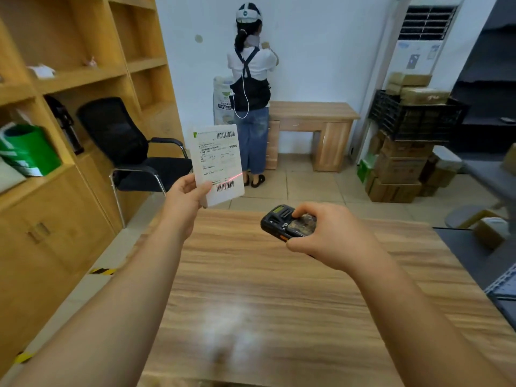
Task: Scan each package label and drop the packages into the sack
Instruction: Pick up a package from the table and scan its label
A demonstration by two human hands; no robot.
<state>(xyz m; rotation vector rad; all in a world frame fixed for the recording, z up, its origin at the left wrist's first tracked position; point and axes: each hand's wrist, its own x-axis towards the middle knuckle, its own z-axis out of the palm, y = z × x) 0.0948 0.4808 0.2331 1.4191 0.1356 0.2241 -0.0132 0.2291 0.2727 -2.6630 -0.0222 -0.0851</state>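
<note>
My left hand (186, 196) holds a flat white package (217, 163) upright by its lower left corner, above the far edge of the wooden table (251, 289). The label faces me, with a barcode at the top and another at the bottom. A red laser line crosses the label just above the lower barcode. My right hand (326, 236) grips a black handheld scanner (287, 222), thumb on its keypad, its nose aimed at the package. A white printed sack (222, 100) stands by the far wall, partly hidden behind a person.
A person (252, 93) stands with their back to me at a small desk (310, 118). A black office chair (125, 146) sits at left beside wooden shelving (69, 79). Stacked cardboard boxes (399, 169) and a black crate (416, 118) stand at right.
</note>
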